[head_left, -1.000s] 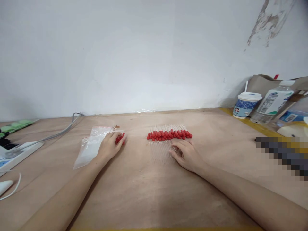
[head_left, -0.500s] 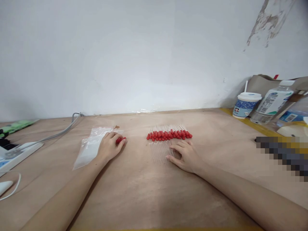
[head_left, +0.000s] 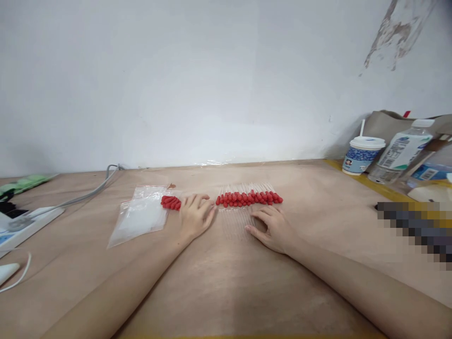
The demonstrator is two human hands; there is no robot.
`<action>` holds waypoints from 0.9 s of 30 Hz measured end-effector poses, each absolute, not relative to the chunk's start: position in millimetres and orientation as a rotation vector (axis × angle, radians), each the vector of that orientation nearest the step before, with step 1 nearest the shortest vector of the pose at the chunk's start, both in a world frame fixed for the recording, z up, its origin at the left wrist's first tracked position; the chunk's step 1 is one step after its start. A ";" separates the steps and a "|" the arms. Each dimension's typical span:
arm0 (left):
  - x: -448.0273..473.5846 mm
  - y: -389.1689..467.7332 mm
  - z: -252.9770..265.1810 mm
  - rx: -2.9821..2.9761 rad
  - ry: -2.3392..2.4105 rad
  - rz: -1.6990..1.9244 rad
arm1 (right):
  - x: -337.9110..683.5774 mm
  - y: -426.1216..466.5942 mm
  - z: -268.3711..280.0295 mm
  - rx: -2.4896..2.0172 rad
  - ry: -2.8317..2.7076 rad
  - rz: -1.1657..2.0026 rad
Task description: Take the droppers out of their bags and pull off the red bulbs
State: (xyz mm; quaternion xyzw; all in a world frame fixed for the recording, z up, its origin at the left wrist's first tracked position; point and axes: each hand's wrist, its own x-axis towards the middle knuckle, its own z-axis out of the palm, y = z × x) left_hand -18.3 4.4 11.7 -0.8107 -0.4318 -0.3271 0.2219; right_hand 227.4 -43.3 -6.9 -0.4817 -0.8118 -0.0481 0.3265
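Left hand [head_left: 194, 216] sits between two red groups. Small pile of red pieces [head_left: 170, 203] is on the outer side of that hand, right at its edge in view; contact unclear. Left fingers bent, thumb and fingertips pointing at the near-left end of the row of red tips [head_left: 249, 198]. Can't tell if they grip anything, or whether they touch the row; too small.

Row runs left to right, between and beyond the two hands. Pale sticks [head_left: 247, 188] fan out behind it toward the wall [head_left: 194, 84]. Clear sticks [head_left: 233, 223] lie on the near side of the row, hard to see against the brown table [head_left: 219, 282].

Right hand [head_left: 275, 228] rests at the right side of the clear sticks, below the row's right half. Thumb and forefinger curved with a gap between them, thumb tip over the sticks. Can't tell if a clear stick is pinched there.

Plastic bags [head_left: 141, 214] lie flat left of the pile. Cup [head_left: 363, 157] and bottle [head_left: 402, 146] stand far right, well apart from both hands.
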 end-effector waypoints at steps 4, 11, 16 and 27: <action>10.5 15.3 8.8 -2.212 -1.295 -0.962 | 227.6 -43.0 -6.5 -1.224 -2.121 -0.126; 22.7 32.0 5.6 -2.210 -1.424 -0.943 | 227.9 -41.6 -9.1 -1.209 -2.115 -0.135; 21.2 33.9 4.3 -2.265 -1.389 -0.951 | 227.8 -40.0 -11.6 -1.170 -2.122 -0.144; 18.1 30.1 9.0 -2.232 -1.416 -1.143 | 226.8 -40.7 -8.6 -1.134 -2.125 -0.093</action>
